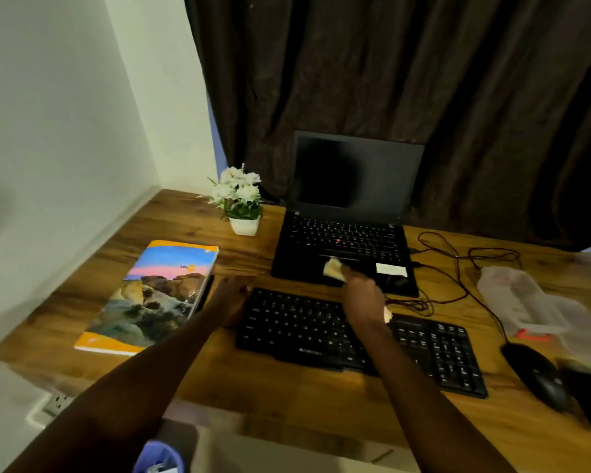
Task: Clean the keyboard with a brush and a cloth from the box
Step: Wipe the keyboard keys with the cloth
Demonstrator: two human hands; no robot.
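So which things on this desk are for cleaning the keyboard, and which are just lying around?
For the job: keyboard, cloth in right hand, left hand, box.
Lying about: laptop, book, plant, mouse.

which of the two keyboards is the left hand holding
The separate black keyboard nearest the person; the left hand grips its far left corner. The laptop keyboard sits behind it, untouched by that hand.

open black laptop (pixel 345 233) at desk (pixel 253 397) back, screen dark. white flower pot (pixel 243 224) left of it. colourful book (pixel 151 298) near left edge. two dark mice (pixel 539 377) at right. brown curtain (pixel 423 80) behind. tangled cable (pixel 458 268) right of laptop.
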